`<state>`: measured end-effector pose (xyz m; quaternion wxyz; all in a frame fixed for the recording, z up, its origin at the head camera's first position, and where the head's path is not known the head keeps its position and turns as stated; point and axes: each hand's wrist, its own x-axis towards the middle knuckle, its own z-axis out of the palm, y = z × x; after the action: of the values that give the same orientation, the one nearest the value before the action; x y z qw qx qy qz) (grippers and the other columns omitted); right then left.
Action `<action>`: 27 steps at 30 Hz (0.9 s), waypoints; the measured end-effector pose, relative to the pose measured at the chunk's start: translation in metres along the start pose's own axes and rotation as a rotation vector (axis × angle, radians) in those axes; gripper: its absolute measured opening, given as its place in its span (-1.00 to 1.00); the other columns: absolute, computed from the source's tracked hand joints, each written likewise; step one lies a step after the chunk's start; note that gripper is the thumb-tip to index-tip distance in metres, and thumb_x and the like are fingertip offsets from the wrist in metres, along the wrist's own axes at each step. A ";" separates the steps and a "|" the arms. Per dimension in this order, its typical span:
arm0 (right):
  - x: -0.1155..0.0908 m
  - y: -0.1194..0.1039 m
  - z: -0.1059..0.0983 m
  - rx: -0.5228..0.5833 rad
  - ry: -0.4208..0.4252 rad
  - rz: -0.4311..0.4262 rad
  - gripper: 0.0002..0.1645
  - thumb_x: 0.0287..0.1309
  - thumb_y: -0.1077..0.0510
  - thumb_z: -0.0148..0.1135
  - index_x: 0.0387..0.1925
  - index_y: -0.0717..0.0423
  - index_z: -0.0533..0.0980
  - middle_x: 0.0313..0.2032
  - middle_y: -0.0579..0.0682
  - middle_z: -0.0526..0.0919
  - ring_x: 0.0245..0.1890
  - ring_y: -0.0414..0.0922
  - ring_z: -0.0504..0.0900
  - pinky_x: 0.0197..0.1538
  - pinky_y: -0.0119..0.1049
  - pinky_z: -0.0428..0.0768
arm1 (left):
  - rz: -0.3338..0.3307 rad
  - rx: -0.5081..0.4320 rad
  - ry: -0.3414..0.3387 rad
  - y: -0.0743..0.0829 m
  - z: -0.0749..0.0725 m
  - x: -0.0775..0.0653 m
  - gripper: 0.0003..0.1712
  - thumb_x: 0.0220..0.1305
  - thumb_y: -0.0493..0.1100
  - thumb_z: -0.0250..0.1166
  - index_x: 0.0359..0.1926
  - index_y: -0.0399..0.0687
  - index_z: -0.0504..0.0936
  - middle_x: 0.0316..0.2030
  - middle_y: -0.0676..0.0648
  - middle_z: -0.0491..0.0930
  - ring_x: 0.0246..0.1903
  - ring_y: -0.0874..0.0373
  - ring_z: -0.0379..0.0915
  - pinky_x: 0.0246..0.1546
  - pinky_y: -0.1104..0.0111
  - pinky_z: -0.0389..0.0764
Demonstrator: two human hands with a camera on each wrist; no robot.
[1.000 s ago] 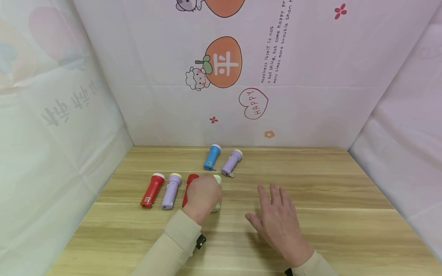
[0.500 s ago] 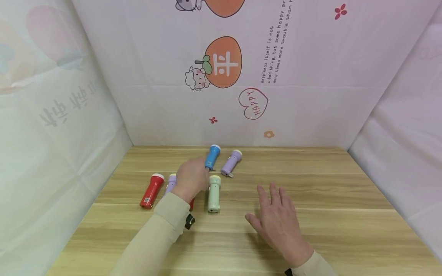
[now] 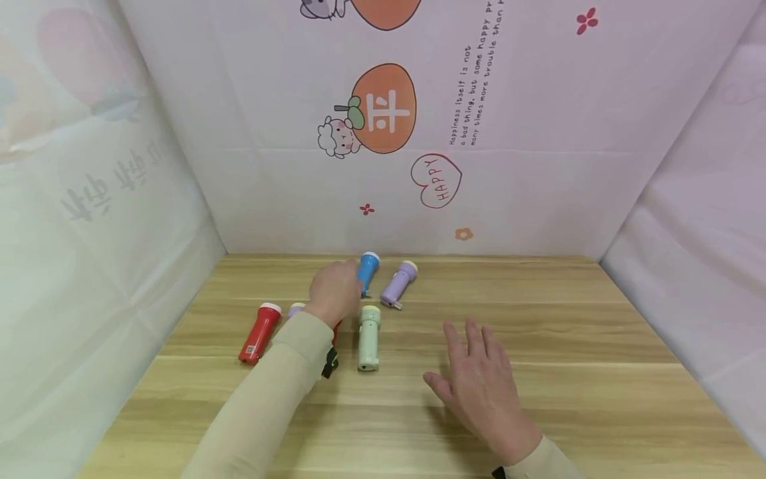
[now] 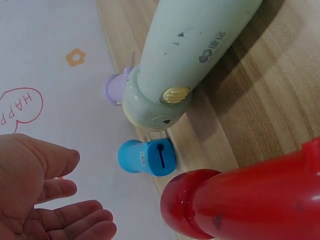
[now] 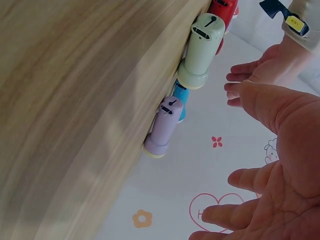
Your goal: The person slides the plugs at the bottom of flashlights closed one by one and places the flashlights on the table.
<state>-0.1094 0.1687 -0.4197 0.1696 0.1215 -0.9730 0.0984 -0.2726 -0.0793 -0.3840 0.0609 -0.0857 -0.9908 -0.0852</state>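
Observation:
My left hand [image 3: 336,287] hovers beside the blue flashlight [image 3: 367,273] with nothing in its grip; the left wrist view shows its thumb and loosely bent fingers apart from that flashlight. Under the left wrist lies a red flashlight [image 4: 250,200], mostly covered in the head view. A pale green flashlight [image 3: 369,339] with a yellow switch lies to its right. My right hand [image 3: 481,389] is spread low over the wooden table, fingers straight and holding nothing; whether it touches the wood I cannot tell. Closest ahead of it is a lilac flashlight [image 3: 398,285].
Another red flashlight [image 3: 260,332] lies at the left, and a second lilac flashlight [image 3: 296,309] is partly hidden behind the left sleeve. White printed cloth [image 3: 526,199] closes off the back and both sides of the wooden table [image 3: 598,372].
My left hand has moved left and away from me, off the green flashlight to beside the blue one, uncovering the green one. The right hand stays in place.

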 end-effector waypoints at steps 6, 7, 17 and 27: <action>0.001 0.000 0.000 -0.008 -0.003 0.002 0.03 0.19 -0.29 0.46 0.47 0.21 0.35 0.39 0.51 0.36 0.37 0.53 0.34 0.29 0.46 0.40 | 0.045 -0.025 -0.014 0.000 0.007 0.009 -0.76 0.61 -0.05 0.06 -0.13 -0.05 0.59 -0.31 -0.14 0.66 -0.33 -0.01 0.60 -0.37 0.09 0.66; 0.001 0.000 0.000 -0.005 -0.006 0.003 0.03 0.19 -0.29 0.46 0.47 0.21 0.35 0.39 0.51 0.36 0.37 0.53 0.34 0.30 0.46 0.39 | 0.054 -0.028 -0.019 0.000 0.008 0.010 -0.73 0.62 -0.03 0.03 -0.16 -0.02 0.58 -0.32 -0.13 0.65 -0.34 -0.01 0.60 -0.38 0.09 0.65; 0.001 0.000 0.001 -0.006 -0.011 0.006 0.03 0.19 -0.28 0.46 0.48 0.21 0.34 0.40 0.51 0.35 0.37 0.53 0.34 0.30 0.45 0.39 | 0.086 0.011 -0.100 0.001 0.014 0.020 -0.67 0.56 -0.02 0.17 0.14 -0.11 0.62 -0.01 -0.20 0.69 -0.05 -0.09 0.65 -0.08 0.04 0.70; 0.002 0.001 0.002 -0.002 -0.020 0.015 0.04 0.19 -0.28 0.46 0.48 0.21 0.33 0.40 0.51 0.34 0.39 0.52 0.32 0.30 0.45 0.39 | 0.143 -0.009 -0.193 0.000 0.023 0.027 -0.58 0.53 -0.02 0.23 0.30 -0.03 0.51 0.18 -0.22 0.60 0.12 -0.14 0.59 0.12 0.01 0.64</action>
<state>-0.1121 0.1685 -0.4211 0.1590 0.1153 -0.9757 0.0975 -0.3009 -0.0707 -0.4024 -0.0292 -0.1645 -0.9830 -0.0765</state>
